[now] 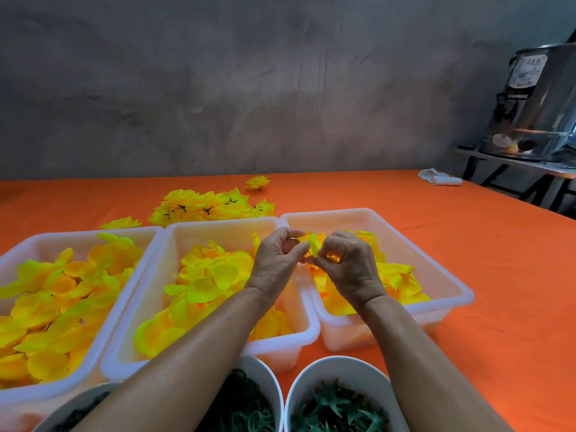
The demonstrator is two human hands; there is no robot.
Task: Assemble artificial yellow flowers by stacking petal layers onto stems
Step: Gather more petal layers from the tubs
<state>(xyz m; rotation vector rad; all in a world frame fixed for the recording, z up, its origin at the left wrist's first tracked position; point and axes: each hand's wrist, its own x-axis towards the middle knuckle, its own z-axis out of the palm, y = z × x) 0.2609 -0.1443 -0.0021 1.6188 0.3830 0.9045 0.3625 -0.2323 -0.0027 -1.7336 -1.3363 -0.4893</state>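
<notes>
Table: orange cloth (pixel 405 194) covers it, grey wall behind.
Our left hand (pixel 276 260): fingers curled, pinching the yellow flower (pixel 313 243).
Our right hand (pixel 346 263): pinching it too.
Flower: held above the right tub (pixel 448 275), between both hands.
Far edge: finished flowers (pixel 212 207) piled.

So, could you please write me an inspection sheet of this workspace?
Surface: orange table.
Job's things: three white bins of yellow petals; finished flowers piled behind them; three white bowls of green parts.
Clutter: white cloth at far edge.
Grippers: left hand and right hand pinch one small flower over the right bin.
Cables: nothing seen.
Surroundings: grey wall; steel urn on a side stand.
</notes>
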